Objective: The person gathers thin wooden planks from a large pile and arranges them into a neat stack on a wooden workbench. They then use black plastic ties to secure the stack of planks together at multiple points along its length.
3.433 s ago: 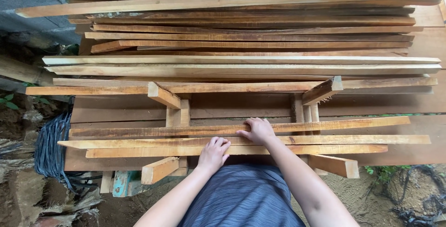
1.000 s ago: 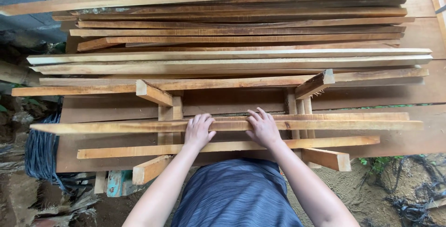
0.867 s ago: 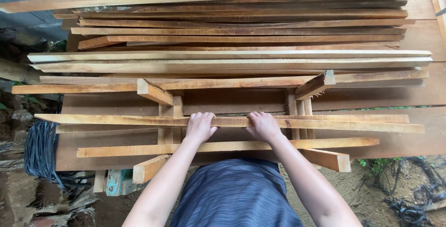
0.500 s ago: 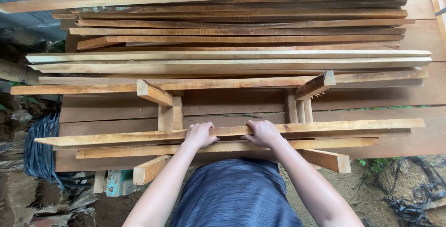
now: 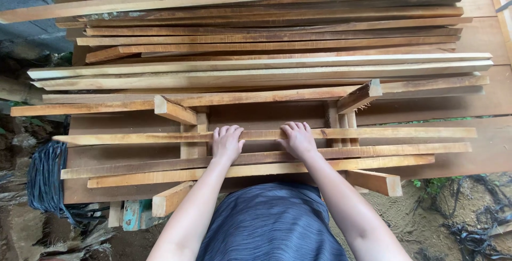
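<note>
My left hand (image 5: 227, 142) and my right hand (image 5: 297, 139) lie side by side, palms down, with the fingers curled over a long thin wooden slat (image 5: 384, 133). That slat runs left to right across the wooden frame (image 5: 176, 112) in front of me. Two more slats (image 5: 405, 149) lie just nearer to me, under my wrists and forearms. Beyond my hands a large stack of long planks (image 5: 266, 69) fills the upper half of the view.
Short crosswise blocks (image 5: 360, 96) stick up from the frame at left and right. A wide brown board (image 5: 480, 149) lies beneath the slats. A bundle of dark cord (image 5: 45, 178) hangs at the left. Dirt ground with debris (image 5: 453, 218) lies at the lower right.
Over the last second both hands slid the slat towards me, then pushed it away again, so it now lies further from me than half a second ago. My grip stays on it.
</note>
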